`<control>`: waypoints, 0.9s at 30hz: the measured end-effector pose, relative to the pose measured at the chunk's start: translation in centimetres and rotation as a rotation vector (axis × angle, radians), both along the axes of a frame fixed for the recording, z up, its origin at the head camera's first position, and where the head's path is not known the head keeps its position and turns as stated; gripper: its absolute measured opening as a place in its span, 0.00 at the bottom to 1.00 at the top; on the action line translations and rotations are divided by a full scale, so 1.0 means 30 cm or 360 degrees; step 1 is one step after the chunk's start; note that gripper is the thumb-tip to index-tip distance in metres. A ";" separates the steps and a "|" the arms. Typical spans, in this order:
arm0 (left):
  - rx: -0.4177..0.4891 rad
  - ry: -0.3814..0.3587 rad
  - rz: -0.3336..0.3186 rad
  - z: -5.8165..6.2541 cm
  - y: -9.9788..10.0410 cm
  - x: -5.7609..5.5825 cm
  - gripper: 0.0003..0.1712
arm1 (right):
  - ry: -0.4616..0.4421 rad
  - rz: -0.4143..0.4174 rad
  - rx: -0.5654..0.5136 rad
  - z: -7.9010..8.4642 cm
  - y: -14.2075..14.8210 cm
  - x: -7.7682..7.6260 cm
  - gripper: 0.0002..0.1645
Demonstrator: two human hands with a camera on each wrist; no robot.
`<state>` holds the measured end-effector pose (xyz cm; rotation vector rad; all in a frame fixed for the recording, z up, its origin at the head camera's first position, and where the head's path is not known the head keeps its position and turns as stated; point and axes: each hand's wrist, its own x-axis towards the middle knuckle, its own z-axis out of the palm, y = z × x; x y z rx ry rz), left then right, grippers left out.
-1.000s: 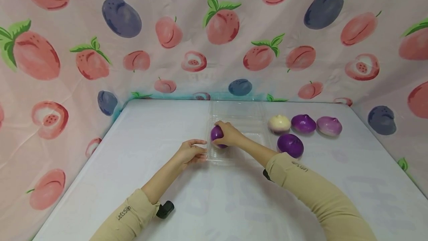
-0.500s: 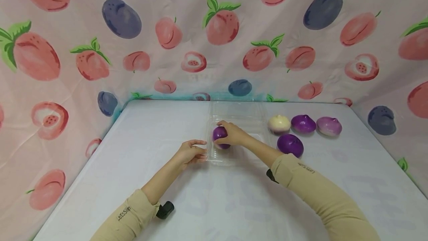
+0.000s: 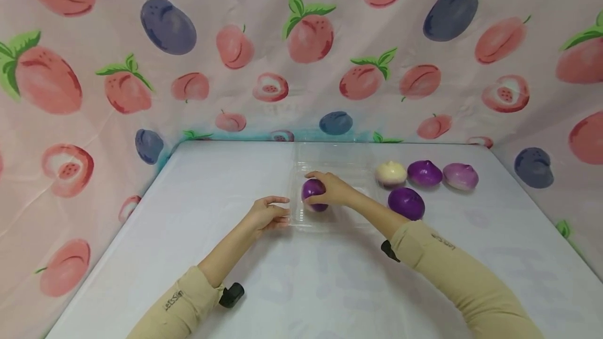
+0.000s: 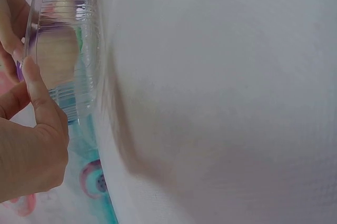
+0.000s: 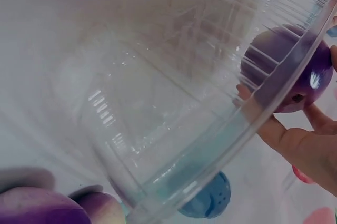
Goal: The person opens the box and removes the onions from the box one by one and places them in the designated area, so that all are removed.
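Observation:
In the head view, my right hand (image 3: 333, 188) grips a purple onion (image 3: 313, 192) with a pale underside, low in the left part of a clear plastic box (image 3: 346, 223). The right wrist view shows this onion (image 5: 287, 71) partly through the box's ribbed wall, with thumb and fingers round it. Whether it rests on the box floor cannot be told. My left hand (image 3: 266, 215) reaches the box's left edge with fairly straight fingers. In the left wrist view, a fingertip of the left hand (image 4: 37, 150) touches the rim of the box (image 4: 87, 39).
Right of the box sit a cream onion (image 3: 391, 173), a dark purple onion (image 3: 425, 173), a lighter purple onion (image 3: 461, 177) and another dark purple onion (image 3: 406, 203). The white table (image 3: 226, 166) meets a fruit-print cloth (image 3: 264, 41) at its back edge.
My right hand has shifted slightly right with the onion inside the box. The left hand has stayed at the box's left edge. The whole head view has drifted a little.

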<state>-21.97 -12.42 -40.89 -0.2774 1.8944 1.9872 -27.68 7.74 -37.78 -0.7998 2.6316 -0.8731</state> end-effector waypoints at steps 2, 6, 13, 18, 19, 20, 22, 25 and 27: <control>-0.0012 -0.0003 0.0007 -0.001 -0.001 0.002 0.25 | 0.0002 0.0014 0.0011 0.002 0.005 0.007 0.38; -0.0012 -0.0002 0.0001 -0.004 0.000 0.005 0.25 | -0.0021 -0.0005 0.0013 0.007 0.018 0.029 0.37; -0.0002 0.0003 0.0010 -0.005 -0.002 0.001 0.26 | 0.0016 -0.0025 -0.0097 0.019 0.042 0.070 0.34; -0.0021 -0.0006 0.0020 -0.002 -0.002 -0.004 0.26 | 0.0057 -0.0041 -0.0190 0.027 0.072 0.093 0.33; -0.0024 -0.0009 0.0024 -0.001 -0.002 -0.005 0.26 | 0.0069 -0.0042 -0.0216 0.028 0.077 0.097 0.33; -0.0024 -0.0008 0.0020 -0.002 -0.002 -0.005 0.26 | 0.0081 -0.0041 -0.0245 0.030 0.083 0.101 0.32; -0.0025 -0.0004 0.0011 -0.001 -0.003 -0.005 0.26 | 0.0106 -0.0038 -0.0297 0.031 0.094 0.109 0.33; -0.0026 -0.0010 0.0000 0.001 -0.002 -0.003 0.26 | 0.0109 -0.0049 -0.0342 0.029 0.113 0.117 0.33; -0.0030 -0.0016 -0.0003 0.001 -0.001 -0.002 0.26 | 0.0094 -0.0059 -0.0349 0.029 0.127 0.122 0.34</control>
